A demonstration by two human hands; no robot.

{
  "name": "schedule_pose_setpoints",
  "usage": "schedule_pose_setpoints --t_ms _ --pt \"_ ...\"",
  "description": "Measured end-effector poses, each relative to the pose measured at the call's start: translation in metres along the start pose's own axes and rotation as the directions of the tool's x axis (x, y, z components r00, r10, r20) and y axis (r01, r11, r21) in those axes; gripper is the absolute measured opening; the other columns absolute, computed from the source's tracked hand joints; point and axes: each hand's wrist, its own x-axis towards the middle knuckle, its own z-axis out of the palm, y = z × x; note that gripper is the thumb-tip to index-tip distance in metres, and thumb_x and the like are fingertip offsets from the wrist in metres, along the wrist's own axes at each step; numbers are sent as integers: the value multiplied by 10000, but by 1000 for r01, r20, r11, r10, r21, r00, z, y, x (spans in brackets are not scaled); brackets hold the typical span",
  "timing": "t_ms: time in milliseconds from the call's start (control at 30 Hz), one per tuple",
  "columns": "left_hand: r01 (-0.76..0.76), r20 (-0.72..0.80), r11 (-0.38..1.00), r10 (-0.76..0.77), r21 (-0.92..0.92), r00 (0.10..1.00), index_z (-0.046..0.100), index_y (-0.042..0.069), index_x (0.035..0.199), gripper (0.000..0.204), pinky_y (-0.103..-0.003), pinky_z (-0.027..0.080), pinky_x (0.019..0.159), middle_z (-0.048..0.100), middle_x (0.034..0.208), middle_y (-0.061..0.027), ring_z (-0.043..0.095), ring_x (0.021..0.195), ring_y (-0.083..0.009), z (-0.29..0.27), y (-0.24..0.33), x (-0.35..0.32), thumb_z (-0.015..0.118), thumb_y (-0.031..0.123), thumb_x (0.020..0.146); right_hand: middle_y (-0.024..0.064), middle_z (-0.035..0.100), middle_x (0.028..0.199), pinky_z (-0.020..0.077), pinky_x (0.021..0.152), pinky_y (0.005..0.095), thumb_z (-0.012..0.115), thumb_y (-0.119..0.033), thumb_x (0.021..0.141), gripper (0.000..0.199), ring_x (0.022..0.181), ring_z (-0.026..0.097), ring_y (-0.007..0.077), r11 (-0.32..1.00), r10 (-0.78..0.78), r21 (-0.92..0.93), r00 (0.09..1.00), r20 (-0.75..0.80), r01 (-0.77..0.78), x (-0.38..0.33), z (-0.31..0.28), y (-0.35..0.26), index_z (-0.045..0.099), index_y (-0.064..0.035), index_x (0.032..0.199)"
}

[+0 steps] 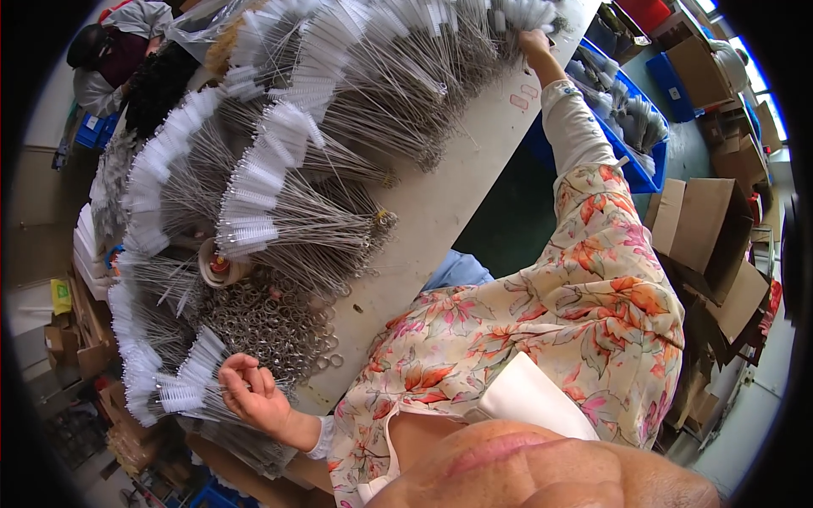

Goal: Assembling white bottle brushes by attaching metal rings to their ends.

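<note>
The left hand [254,394] is pinching a small bundle of brushes [182,391] beside the pile of rings [271,326]. The right hand [533,41], far beyond the rings, is grasping more brushes; next probably ringing the bundle.

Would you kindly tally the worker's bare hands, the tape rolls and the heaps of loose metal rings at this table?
Bare hands: 2, left hand and right hand
Brown cardboard-cored tape roll: 1
Heap of silver metal rings: 1
Total: 4
</note>
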Motion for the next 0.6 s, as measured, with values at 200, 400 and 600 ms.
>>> schedule_pose_setpoints --t_ms 200,400,600 --pt "-2 -18 1000 2 4 1000 539 -44 923 320 -159 146 343 525 746 -55 210 407 -5 2 -1 -3 449 263 931 284 352 1303 308 992 435 438 -409 867 543 1204 353 398 898 -290 -360 956 -49 254 -16 -3 15 482 29 1185" --pt "-6 4 1000 6 19 1000 537 -45 935 333 -161 144 339 515 740 -50 208 408 -5 -2 4 -4 454 278 927 252 491 1190 372 916 402 475 -439 861 583 1117 471 348 944 -207 -289 968 -141 160 -6 -14 14 505 70 1144" --pt "79 15 996 -79 -27 997 517 -35 1039 420 -156 158 347 481 745 -42 213 417 -12 -16 9 -5 443 360 918 250 518 1173 414 880 373 566 -516 745 710 1094 509 329 806 -435 -430 900 33 406 38 -55 25 515 79 1130"
